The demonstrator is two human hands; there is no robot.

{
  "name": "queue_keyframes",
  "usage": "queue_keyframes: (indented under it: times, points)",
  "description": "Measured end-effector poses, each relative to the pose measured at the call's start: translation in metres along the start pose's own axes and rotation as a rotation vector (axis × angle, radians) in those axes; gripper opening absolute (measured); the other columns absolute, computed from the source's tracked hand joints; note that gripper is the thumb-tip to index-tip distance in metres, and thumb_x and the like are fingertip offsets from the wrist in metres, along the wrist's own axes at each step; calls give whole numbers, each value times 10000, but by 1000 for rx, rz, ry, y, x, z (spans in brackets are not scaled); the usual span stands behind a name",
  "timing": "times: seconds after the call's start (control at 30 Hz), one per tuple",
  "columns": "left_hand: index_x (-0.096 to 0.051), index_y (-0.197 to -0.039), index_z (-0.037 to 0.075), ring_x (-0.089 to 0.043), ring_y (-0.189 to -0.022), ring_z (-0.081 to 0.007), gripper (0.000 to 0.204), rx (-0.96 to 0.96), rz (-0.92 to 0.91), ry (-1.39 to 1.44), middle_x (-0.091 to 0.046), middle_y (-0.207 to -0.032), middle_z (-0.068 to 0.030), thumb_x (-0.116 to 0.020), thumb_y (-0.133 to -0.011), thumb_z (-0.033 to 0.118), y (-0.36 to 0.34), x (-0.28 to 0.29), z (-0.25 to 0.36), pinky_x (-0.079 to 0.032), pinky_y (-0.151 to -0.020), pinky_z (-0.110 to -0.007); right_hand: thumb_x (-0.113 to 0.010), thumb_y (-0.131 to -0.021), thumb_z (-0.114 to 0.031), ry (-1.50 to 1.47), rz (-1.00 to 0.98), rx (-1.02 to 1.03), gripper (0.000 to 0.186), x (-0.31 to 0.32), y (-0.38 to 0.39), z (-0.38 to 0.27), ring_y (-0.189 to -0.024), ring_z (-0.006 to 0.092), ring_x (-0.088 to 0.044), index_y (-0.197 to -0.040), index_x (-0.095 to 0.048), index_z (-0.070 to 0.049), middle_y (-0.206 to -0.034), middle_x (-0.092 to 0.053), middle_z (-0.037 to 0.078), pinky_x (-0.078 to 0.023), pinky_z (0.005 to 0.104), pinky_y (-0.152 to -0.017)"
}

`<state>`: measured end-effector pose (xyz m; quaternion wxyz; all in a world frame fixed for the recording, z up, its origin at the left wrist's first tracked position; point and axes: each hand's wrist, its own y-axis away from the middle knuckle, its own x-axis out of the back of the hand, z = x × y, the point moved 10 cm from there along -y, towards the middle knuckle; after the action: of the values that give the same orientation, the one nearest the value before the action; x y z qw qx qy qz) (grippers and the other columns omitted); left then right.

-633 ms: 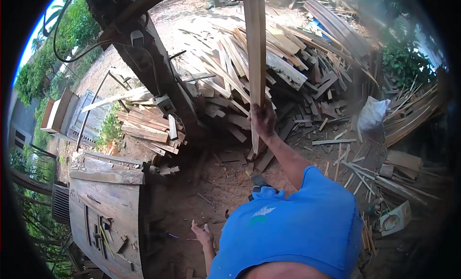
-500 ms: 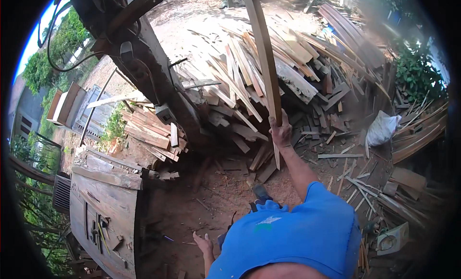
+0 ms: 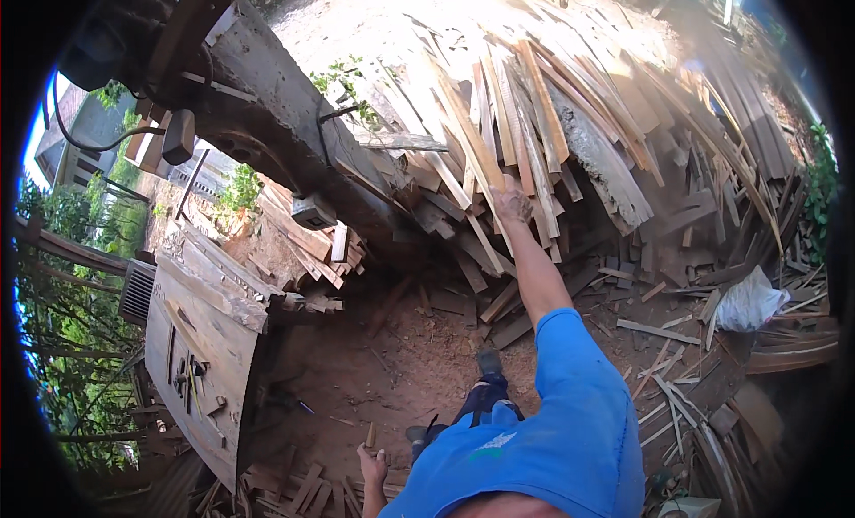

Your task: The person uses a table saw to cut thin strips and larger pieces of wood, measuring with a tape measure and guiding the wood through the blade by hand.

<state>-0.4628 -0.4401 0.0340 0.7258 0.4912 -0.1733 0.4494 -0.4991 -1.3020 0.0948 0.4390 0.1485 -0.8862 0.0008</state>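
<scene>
My right hand (image 3: 512,204) reaches forward, closed around the near end of a long wooden plank (image 3: 465,126). The plank slants away and to the left over the wood pile (image 3: 583,153); whether its far end rests there I cannot tell. Low in the view, my left hand (image 3: 373,467) holds nothing that I can make out, with thumb and fingers apart. A short pointed bit of wood (image 3: 370,434) shows just beyond its fingertips, and contact between them is unclear.
At left stands a worn wooden bench (image 3: 200,358) with small tools on it. A thick slanting post (image 3: 294,117) rises between bench and pile. Loose slats (image 3: 663,331) and a white sack (image 3: 750,301) lie to the right. Offcuts (image 3: 307,491) litter the ground below.
The plank has tipped from upright to slanting over the pile, with my right hand still at its lower end. My right arm reaches farther forward, and the view has shifted.
</scene>
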Motion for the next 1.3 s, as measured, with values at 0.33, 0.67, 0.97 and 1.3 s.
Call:
queue_keyframes:
  times: [0.33,0.67,0.97,1.3]
  points:
    - [-463,-1354,22,-684,-897,-300,531,-8,-6,176,-678,-1004,-202,-666,-888,177,13,-15,62,-528,-825,-403,-785,-765,-383,326,-353,-15,957,-80,16,25,-1417,380,-329,-1548,-253,-247,-1526,-302,163,-369,615,-1063]
    - [-512,-1319,17,-679,-1007,-346,546,169,65,104,-697,-1056,-220,-690,-871,272,19,1,-73,-516,-897,-425,-417,-990,-176,777,384,193,500,-54,75,26,-1376,387,-394,-1489,-389,-185,-1467,-424,186,-344,573,-1077]
    - [-581,-1261,25,-685,-967,-294,475,414,21,337,-698,-1087,-184,-672,-892,311,-56,9,-198,-529,-863,-394,-712,-818,-520,281,-467,881,814,-331,390,-266,-1324,409,-447,-1488,-402,-177,-1454,-420,232,-443,531,-1018]
    - [-627,-1175,23,-705,-779,-255,397,386,205,632,-728,-948,-151,-651,-907,315,-180,134,-288,-544,-762,-392,-649,-824,-627,571,-427,1076,886,-576,491,-522,-1423,380,-346,-1521,-345,-173,-1524,-385,213,-362,548,-1090]
